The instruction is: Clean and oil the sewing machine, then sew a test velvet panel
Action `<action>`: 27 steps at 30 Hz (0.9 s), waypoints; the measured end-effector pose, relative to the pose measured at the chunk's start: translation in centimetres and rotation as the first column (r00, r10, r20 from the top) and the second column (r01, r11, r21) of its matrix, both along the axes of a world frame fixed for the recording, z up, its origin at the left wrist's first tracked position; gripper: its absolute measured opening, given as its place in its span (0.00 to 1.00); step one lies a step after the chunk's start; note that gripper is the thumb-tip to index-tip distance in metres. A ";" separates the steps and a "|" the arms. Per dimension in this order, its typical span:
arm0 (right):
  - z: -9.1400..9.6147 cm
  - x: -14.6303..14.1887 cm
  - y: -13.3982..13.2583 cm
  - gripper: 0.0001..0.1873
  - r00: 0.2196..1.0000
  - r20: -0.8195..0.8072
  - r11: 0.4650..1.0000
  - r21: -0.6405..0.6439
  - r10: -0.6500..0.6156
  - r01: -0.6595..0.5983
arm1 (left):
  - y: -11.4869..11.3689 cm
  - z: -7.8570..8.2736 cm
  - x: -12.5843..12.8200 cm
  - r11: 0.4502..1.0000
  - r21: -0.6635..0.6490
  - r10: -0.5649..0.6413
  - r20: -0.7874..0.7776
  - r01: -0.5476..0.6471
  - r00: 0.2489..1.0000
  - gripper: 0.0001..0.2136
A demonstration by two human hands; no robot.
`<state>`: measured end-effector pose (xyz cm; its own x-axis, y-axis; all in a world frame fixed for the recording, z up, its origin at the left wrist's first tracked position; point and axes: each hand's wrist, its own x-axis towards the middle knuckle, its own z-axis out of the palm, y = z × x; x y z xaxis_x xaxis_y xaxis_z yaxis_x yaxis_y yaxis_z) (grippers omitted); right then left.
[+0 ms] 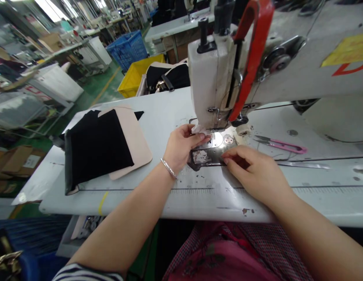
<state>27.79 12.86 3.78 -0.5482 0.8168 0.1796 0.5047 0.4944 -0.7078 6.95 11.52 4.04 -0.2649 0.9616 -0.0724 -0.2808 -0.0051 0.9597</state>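
Note:
My left hand [181, 146], with a silver bracelet at its wrist, reaches under the head of the sewing machine [204, 86]. Its thumb and fingers are pinched around a crumpled white scrap [199, 129], beside the lit needle plate [218, 139]. Whether the scrap is cloth or paper, I cannot tell. At the front edge of the worn metal cover plate [209, 157], my right hand [254, 169] has its thumb and fingertips together; what they hold, if anything, is too small to make out. Pink-handled thread snips [282, 145] lie to the right of the needle area.
A black fabric piece with a beige panel [137, 140] lies on the table's left. Metal tweezers [304, 165] rest right of my right hand. Behind the table stand a yellow crate [130, 84] with black and beige pieces by it and a blue crate [127, 48].

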 end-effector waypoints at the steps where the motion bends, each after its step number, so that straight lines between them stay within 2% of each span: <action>1: 0.0 0.0 0.0 0.07 1.000 -0.002 1.000 0.002 0.009 -0.009 | 0.0 0.0 0.1 1.000 0.004 -0.001 -0.009 0.001 1.000 0.11; 4: 0.2 -0.1 -0.1 0.07 1.000 -0.001 0.999 0.016 0.028 -0.028 | 0.6 -0.2 0.2 0.999 0.016 0.038 -0.155 -0.036 0.987 0.11; 7: 0.2 -0.2 -0.1 0.07 1.000 0.004 0.999 0.020 0.026 -0.027 | 1.3 -0.5 0.1 0.994 0.013 0.107 -0.350 -0.109 0.931 0.10; 13: 0.3 -0.4 -0.2 0.07 0.999 0.017 0.998 0.047 0.042 -0.043 | 1.7 0.3 0.4 0.993 -0.003 0.106 -0.472 -0.122 0.875 0.10; 16: 0.2 -0.3 -0.3 0.07 0.999 0.023 0.997 0.060 0.049 -0.051 | 1.6 0.7 0.8 0.988 0.003 0.125 -0.621 -0.157 0.774 0.07; 19: 0.2 -0.2 -0.3 0.07 0.997 0.030 0.995 0.072 0.065 -0.067 | 1.6 0.8 1.1 0.986 -0.061 0.062 -0.734 -0.157 0.676 0.06; 21: 0.1 -0.2 -0.3 0.08 0.997 0.027 0.994 0.076 0.075 -0.077 | 1.7 0.7 1.0 0.981 -0.094 0.023 -0.811 -0.169 0.584 0.07; 24: 0.1 -0.3 -0.2 0.08 0.996 0.026 0.994 0.073 0.082 -0.083 | 1.8 0.9 0.7 0.981 -0.037 0.045 -0.912 -0.191 0.408 0.07; 27: 0.0 -0.4 -0.2 0.07 0.995 0.044 0.993 0.069 0.090 -0.093 | 2.0 1.2 0.5 0.990 -0.020 0.025 -0.948 -0.137 0.316 0.07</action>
